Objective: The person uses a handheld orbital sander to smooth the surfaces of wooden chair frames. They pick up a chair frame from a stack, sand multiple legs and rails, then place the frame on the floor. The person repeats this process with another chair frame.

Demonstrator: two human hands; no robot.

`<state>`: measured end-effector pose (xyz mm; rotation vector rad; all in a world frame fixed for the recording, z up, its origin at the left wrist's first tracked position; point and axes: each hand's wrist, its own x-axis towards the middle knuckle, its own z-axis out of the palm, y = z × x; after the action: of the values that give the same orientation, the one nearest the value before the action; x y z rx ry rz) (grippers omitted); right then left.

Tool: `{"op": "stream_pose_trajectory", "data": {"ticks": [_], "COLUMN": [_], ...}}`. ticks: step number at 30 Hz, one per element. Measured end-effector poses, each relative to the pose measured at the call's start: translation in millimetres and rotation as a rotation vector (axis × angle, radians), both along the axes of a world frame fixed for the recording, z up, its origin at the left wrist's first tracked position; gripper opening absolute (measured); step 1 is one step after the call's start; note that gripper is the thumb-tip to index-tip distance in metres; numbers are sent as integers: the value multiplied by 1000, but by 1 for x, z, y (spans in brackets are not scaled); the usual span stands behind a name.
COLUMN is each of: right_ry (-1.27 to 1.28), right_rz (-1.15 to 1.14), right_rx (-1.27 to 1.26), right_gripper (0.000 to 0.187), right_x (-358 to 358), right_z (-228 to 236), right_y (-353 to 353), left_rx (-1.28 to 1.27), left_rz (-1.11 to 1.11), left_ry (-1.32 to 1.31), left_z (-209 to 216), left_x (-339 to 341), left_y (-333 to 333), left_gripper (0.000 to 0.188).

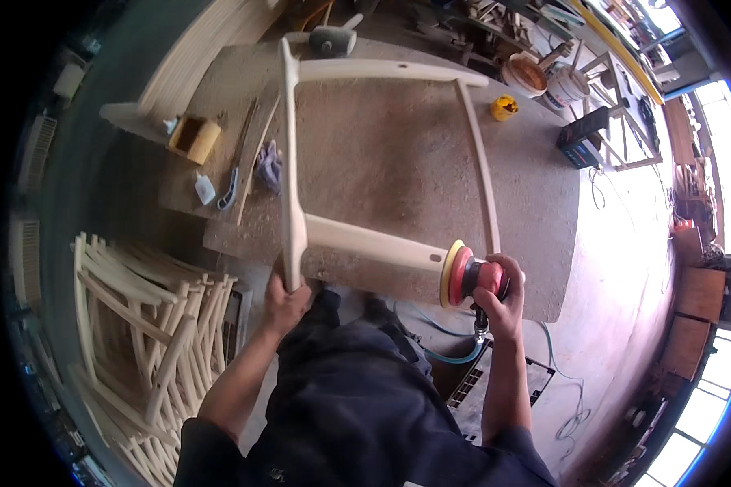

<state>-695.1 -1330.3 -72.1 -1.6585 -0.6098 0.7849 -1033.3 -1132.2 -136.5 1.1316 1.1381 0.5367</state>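
Observation:
A pale wooden chair frame [364,237] of four joined bars rests on a dusty workbench [390,154]. My left hand [286,300] is closed around the lower end of its left bar. In my right hand [503,296] I grip an air sander [469,277], red and black with a yellow-edged round pad. The sander is tilted so that its pad stands on edge, close to the right end of the near crossbar. Whether the pad touches the wood I cannot tell. A teal hose [451,357] trails below the sander.
Several wooden frames [150,325] are stacked at the left. On the bench lie a mallet [331,40], a wooden box [193,140], a small white bottle [205,189], a purple cloth [270,167] and a yellow cup [503,107]. Buckets [525,75] and a dark box [583,138] stand beyond its right side.

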Motion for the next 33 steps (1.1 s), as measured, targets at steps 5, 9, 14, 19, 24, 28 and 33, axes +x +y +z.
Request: {"op": "stream_pose_trajectory", "data": {"ticks": [5, 9, 14, 19, 24, 28, 33], "right_ry": [-276, -438, -485, -487, -456, -395, -344], "right_rz": [144, 239, 318, 370, 353, 333, 298], "right_rx": [-141, -271, -341, -353, -421, -432, -487], "right_gripper": [62, 58, 60, 63, 64, 63, 62], "right_x": [-19, -38, -58, -68, -80, -89, -100], "right_z": [-15, -31, -48, -57, -62, -64, -71], "right_y": [16, 46, 70, 71, 65, 57, 37], "left_rx": [130, 103, 69, 41, 95, 122, 203], "left_rz": [-121, -124, -131, -144, -256, -408, -675], "left_ry": [143, 133, 178, 154, 210, 178, 683], "left_z": [-70, -102, -134, -140, -146, -143, -154], "left_x": [17, 30, 30, 28, 27, 25, 22], "left_y": [-22, -34, -43, -42, -44, -54, -62], "left_gripper": [73, 72, 68, 63, 66, 82, 85]}}
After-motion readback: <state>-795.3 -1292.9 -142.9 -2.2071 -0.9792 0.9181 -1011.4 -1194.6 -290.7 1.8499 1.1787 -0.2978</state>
